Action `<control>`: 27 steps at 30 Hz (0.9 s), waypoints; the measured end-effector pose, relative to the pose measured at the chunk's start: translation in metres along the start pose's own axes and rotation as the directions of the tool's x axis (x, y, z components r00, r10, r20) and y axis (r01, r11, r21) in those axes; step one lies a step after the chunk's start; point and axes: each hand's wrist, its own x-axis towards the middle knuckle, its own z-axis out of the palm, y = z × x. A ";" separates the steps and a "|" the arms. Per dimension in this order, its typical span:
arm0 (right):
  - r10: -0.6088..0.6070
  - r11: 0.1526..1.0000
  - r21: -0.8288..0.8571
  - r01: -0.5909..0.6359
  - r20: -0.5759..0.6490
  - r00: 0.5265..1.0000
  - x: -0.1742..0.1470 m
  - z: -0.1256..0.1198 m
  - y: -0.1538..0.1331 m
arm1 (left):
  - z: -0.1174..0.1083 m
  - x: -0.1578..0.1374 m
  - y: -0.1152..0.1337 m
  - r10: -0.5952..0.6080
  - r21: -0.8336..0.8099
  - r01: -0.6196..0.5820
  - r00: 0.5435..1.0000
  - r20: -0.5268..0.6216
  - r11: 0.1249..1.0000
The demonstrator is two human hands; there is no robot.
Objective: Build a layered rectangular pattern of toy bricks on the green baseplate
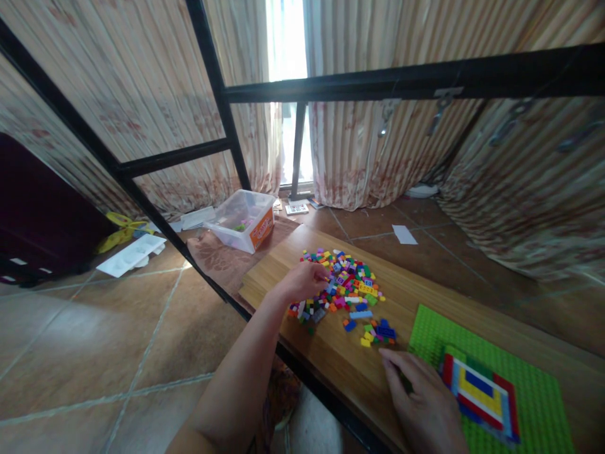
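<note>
My left hand [307, 281] reaches into a pile of small colourful toy bricks [350, 277] on a wooden board. Its fingers are bent and closed among the bricks, and whatever is between the fingertips is hidden. Near the board's front edge, my right hand [423, 394] rests beside the green baseplate [543, 391]. Thumb and forefinger come together at their tips; I cannot make out what they hold, if anything. On the baseplate stands a layered rectangular build [482, 391] of red, white, blue and yellow bricks. A small group of loose bricks [378, 332] lies just beyond my right hand.
A clear plastic tub [243, 221] with an orange label stands on a brown cloth [212, 252] beyond the wooden board [326, 362]. Black metal bars [331, 90] cross above and to the left. A white tray [130, 255] lies on the tiled floor, with patterned curtains [350, 151] behind.
</note>
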 end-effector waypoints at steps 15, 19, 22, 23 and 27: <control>0.017 1.000 0.013 -0.018 0.043 0.999 -0.002 0.000 -0.001 | -0.049 -0.034 -0.007 -0.042 0.001 0.042 0.999 0.011 0.999; -0.027 1.000 0.002 0.027 0.025 0.999 -0.001 0.002 -0.002 | -0.055 -0.046 -0.019 -0.076 0.110 0.078 0.997 -0.027 0.991; -0.049 0.999 -0.006 0.049 0.023 0.999 -0.001 0.003 -0.002 | -0.053 -0.047 -0.025 -0.134 0.185 0.141 0.990 -0.050 0.973; -0.051 0.999 -0.010 0.051 0.022 0.998 -0.001 0.004 -0.002 | -0.053 -0.047 -0.026 -0.153 0.210 0.160 0.987 -0.049 0.965; -0.050 0.999 -0.015 0.050 0.037 0.998 -0.001 0.004 0.000 | -0.052 -0.046 -0.025 -0.228 0.298 0.207 0.973 0.037 0.932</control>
